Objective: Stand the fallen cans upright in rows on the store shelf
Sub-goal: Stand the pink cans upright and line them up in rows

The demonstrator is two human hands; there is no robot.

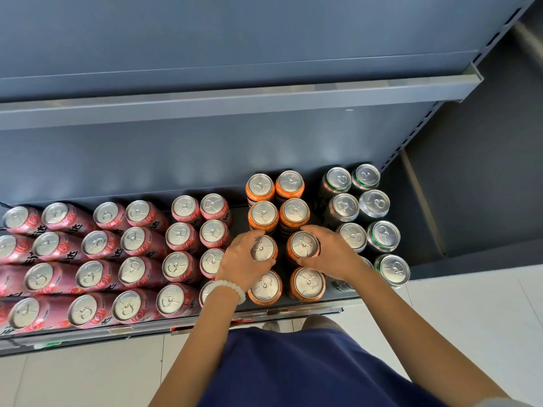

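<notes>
Two round orange metal cans are held on the grey metal store shelf [293, 308], both upright in the two orange rows. The left can [263, 248] is wrapped by the left hand [239, 261]. The right can [304, 245] beside it is wrapped by the right hand [333, 254]. Pink cans [132, 273] are stood left of the orange rows, dark cans [382, 235] right of them.

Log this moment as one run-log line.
left hand: grip on orange can | right hand: grip on orange can | both cans upright, third row | shelf: no fallen cans visible
</notes>
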